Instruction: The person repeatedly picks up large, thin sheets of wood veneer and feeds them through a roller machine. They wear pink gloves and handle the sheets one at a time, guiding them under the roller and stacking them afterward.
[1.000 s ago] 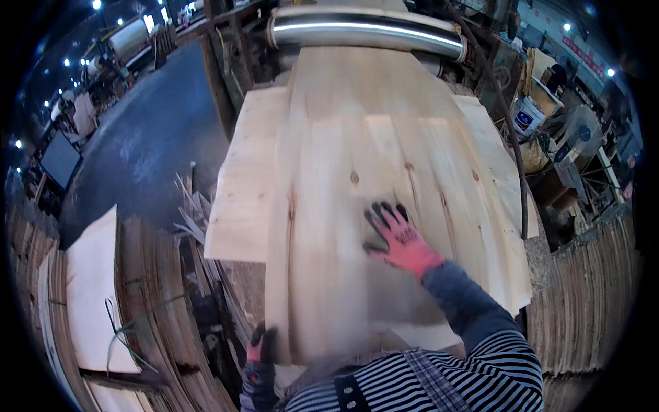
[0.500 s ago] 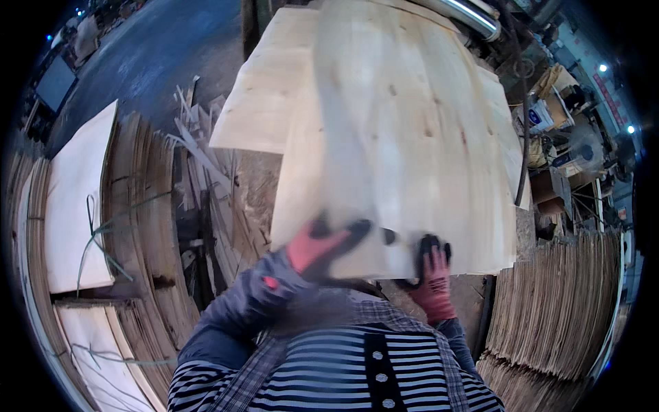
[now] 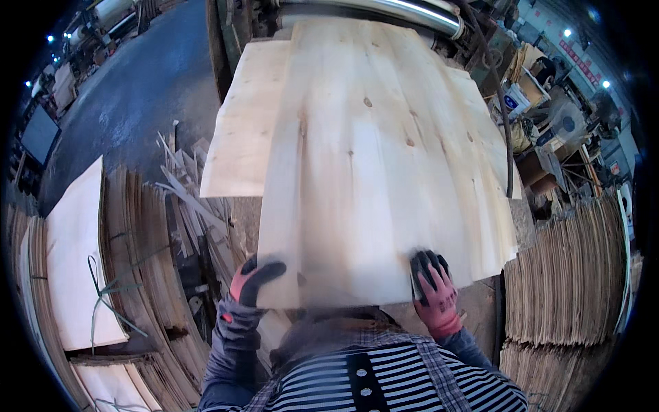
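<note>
A wide, pale wood veneer sheet (image 3: 371, 178) with knots and brown streaks lies before me, its near edge close to my body. My left hand (image 3: 252, 280), in a pink and black glove, is closed on the near left corner, thumb on top and the other fingers around the side edge. At the near edge, right of the middle, my right hand (image 3: 434, 292) in a matching glove grips the sheet with its fingers over the top; its thumb is mostly hidden. Another veneer sheet (image 3: 237, 130) sticks out from beneath on the left.
Metal rollers (image 3: 412, 12) of a machine stand beyond the far edge. Tied veneer stacks (image 3: 75, 261) are at left, beside scrap strips (image 3: 195, 199) on the floor. A tall veneer stack (image 3: 566, 275) stands at right. A dark upright rod (image 3: 506, 147) rises near the sheets' right side.
My left hand has moved left from on top of the sheet to its near left corner. The blurred upper sheet has settled flatter, and the view has shifted, showing more of the rollers.
</note>
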`<action>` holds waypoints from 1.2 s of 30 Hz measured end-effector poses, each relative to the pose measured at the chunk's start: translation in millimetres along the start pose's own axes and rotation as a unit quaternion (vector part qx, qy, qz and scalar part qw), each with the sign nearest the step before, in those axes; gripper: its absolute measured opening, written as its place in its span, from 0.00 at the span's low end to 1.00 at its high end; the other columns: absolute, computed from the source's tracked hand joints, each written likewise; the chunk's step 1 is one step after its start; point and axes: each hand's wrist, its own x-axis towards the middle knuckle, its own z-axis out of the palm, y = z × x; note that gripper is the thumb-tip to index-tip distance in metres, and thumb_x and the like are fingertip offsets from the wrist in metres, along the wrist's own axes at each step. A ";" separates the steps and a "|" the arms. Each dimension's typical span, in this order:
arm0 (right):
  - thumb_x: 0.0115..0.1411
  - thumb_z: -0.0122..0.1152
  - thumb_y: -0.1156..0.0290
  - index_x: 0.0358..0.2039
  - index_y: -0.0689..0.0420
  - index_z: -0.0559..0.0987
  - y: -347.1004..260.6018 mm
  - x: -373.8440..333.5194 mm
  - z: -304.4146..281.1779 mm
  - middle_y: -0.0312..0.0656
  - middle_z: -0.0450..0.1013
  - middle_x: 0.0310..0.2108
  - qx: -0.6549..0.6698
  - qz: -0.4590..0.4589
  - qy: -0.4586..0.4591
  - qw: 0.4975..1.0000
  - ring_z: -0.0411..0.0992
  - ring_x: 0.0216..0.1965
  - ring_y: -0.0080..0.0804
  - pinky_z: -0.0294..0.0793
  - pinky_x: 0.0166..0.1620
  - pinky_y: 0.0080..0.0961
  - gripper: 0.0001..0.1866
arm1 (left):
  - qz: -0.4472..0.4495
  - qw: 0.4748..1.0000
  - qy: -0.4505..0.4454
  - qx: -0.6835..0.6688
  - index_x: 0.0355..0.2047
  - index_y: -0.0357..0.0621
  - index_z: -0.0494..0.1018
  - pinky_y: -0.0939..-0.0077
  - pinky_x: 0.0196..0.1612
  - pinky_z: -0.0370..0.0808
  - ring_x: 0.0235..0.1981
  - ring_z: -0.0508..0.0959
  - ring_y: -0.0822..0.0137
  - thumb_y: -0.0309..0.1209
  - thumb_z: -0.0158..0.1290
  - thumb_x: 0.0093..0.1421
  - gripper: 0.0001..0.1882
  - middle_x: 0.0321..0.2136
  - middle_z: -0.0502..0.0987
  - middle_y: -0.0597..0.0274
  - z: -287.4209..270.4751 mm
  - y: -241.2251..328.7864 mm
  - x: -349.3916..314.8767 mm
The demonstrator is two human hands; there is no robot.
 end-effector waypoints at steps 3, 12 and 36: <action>0.39 0.59 0.67 0.45 0.51 0.67 21.4 68.4 1.3 0.47 0.61 0.47 -0.019 0.016 0.025 0.999 0.59 0.47 0.48 0.59 0.49 0.40 0.28 | 0.242 0.942 0.075 0.218 0.41 0.36 0.65 0.67 0.44 0.67 0.40 0.70 0.60 0.28 0.47 0.51 0.16 0.39 0.70 0.56 0.2 -24.7 54.2; 0.46 0.54 0.65 0.49 0.49 0.63 99.5 290.0 73.3 0.44 0.62 0.46 -0.045 -0.032 0.154 0.987 0.60 0.48 0.42 0.62 0.47 0.35 0.26 | 0.102 0.878 0.223 0.412 0.52 0.37 0.53 0.63 0.55 0.53 0.53 0.55 0.48 0.29 0.50 0.47 0.31 0.50 0.57 0.45 15.7 -108.5 45.5; 0.31 0.68 0.57 0.55 0.62 0.48 18.0 23.8 5.8 0.58 0.44 0.55 0.107 -0.084 -0.115 0.984 0.43 0.56 0.56 0.41 0.57 0.44 0.54 | 0.192 0.955 -0.152 -0.168 0.44 0.35 0.64 0.73 0.44 0.67 0.41 0.71 0.60 0.20 0.47 0.51 0.17 0.42 0.67 0.49 34.9 -2.6 -14.7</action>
